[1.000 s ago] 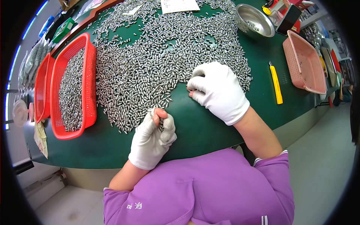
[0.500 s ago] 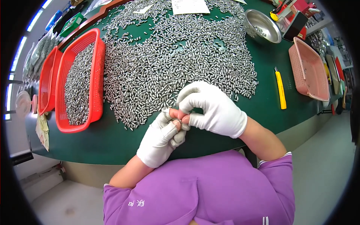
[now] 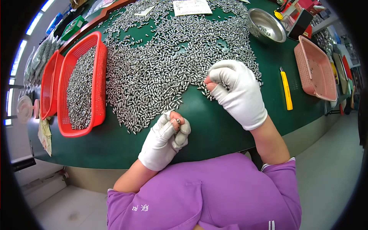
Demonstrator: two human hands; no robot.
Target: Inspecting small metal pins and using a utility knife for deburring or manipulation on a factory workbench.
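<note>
The thumb and finger of the left hand (image 3: pixel 163 140) are pinched on one small metal bit (image 3: pixel 178 121), and its other fingers are curled in. The fingertips of the right hand (image 3: pixel 239 92) are close together by the near edge of the pile; I cannot tell if they hold anything. Both hands wear white gloves with some bare fingertips. The big table (image 3: pixel 214 130) is green. A wide pile of metal bits (image 3: pixel 153 76) covers much of it. They are silver, shiny and short, like tiny beans, and lie every which way. On the left, a long red basket (image 3: pixel 100 80) holds lots more, just beside another red basket (image 3: pixel 49 82). On the right is a pink basket (image 3: pixel 306 76). A round steel bowl (image 3: pixel 270 18) has a few bits inside. Near the pink basket lies a thin yellow knife (image 3: pixel 286 91).
</note>
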